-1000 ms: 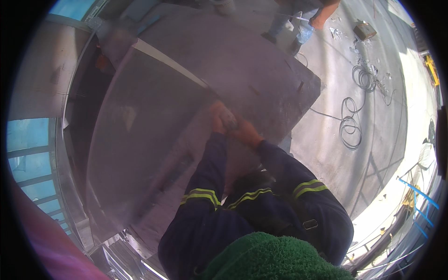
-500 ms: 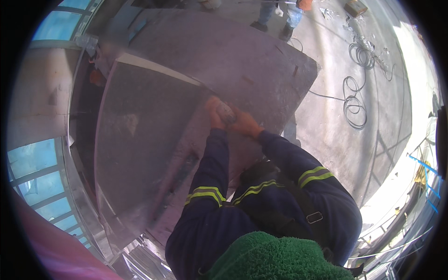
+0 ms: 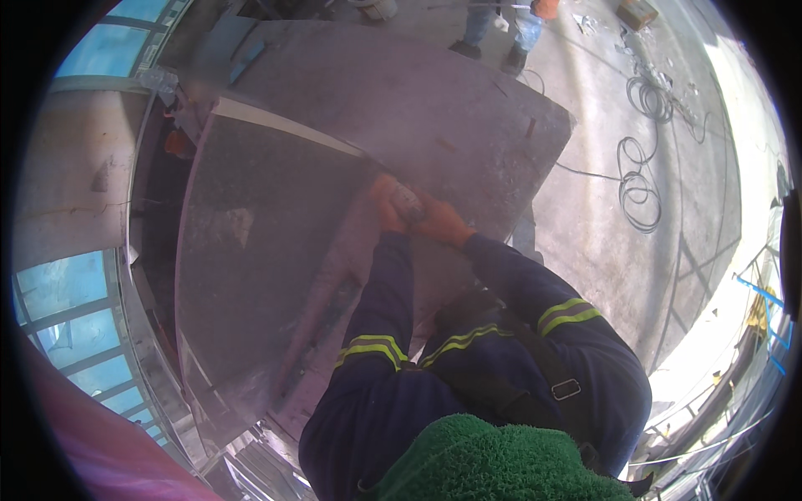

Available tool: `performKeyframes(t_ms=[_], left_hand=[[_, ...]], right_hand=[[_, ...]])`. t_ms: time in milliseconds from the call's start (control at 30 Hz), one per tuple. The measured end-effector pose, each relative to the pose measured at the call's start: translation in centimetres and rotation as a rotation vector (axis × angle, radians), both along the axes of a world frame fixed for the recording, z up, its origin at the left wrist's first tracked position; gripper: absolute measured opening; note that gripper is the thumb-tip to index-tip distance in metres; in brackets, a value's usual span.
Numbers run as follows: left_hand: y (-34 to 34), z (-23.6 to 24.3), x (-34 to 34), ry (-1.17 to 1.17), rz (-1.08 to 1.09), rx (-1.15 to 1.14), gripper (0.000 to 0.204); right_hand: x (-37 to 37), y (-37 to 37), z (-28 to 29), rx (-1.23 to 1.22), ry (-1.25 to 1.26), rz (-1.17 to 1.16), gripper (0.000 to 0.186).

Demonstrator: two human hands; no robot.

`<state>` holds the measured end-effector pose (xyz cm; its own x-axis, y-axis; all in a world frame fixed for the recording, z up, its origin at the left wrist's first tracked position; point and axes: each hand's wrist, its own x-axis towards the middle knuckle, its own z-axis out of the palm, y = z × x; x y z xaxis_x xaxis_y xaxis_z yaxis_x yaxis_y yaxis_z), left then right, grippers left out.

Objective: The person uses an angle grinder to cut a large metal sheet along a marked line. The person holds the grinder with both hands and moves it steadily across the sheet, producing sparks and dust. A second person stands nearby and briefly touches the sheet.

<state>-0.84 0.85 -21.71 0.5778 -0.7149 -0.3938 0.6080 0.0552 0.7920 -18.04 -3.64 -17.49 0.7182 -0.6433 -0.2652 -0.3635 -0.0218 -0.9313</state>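
Both of my hands are closed round a dusty, pale grey hand-held power tool [image 3: 407,200], which looks like an angle grinder; its working end is hidden. My left hand [image 3: 388,205] wraps its left side, and my right hand [image 3: 443,222] grips it from the right. The tool is at the right edge of a dark flat panel [image 3: 276,184], by the end of a pale strip [image 3: 284,125] along the panel's far edge. Under and beyond lies a larger dusty sheet [image 3: 401,83]. Haze hangs over both surfaces.
Beyond the sheet stands another person [image 3: 474,32], legs and one hand visible. A bucket [image 3: 378,9] is at the far edge. Coiled cable [image 3: 639,200] and a box [image 3: 637,14] lie on the floor to the right. Glazed windows [image 3: 75,288] line the left, metal profiles [image 3: 259,468] lie near.
The view has shifted slightly, and more of the far bucket shows. My hands keep their grip at nearly the same place on the panel's edge.
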Motion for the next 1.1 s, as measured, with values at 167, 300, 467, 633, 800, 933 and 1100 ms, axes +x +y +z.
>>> performKeyframes(t_ms=[167, 300, 467, 633, 800, 933, 1100], left_hand=[[0.2, 0.0, -0.3, -0.011, 0.068, 0.048, 0.044], [0.0, -1.3, 0.1, -0.096, 0.038, -0.023, 0.04], [-0.5, -2.5, 1.1, -0.061, 0.057, 0.002, 0.04], [-0.3, -2.6, 0.6, 0.002, 0.08, -0.033, 0.037], [-0.7, -3.1, 0.9, -0.039, 0.065, -0.051, 0.036], [-0.4, -3.9, 1.1, 0.019, 0.062, -0.061, 0.038], [0.0, -4.3, 1.3, -0.014, 0.065, -0.02, 0.043]], right_hand=[[-0.2, 0.4, 0.0, -0.01, -0.041, -0.014, 0.114], [-0.1, 0.2, -0.1, 0.008, -0.012, 0.007, 0.115], [-0.1, 0.0, 0.0, -0.043, -0.011, -0.016, 0.116], [-0.1, 0.1, 0.1, 0.017, 0.01, -0.019, 0.112], [0.0, -0.4, -0.1, -0.023, -0.002, -0.008, 0.113], [-0.1, 0.1, -0.6, -0.038, 0.01, 0.003, 0.114], [-0.1, 0.3, -0.6, -0.036, -0.028, -0.014, 0.115]])
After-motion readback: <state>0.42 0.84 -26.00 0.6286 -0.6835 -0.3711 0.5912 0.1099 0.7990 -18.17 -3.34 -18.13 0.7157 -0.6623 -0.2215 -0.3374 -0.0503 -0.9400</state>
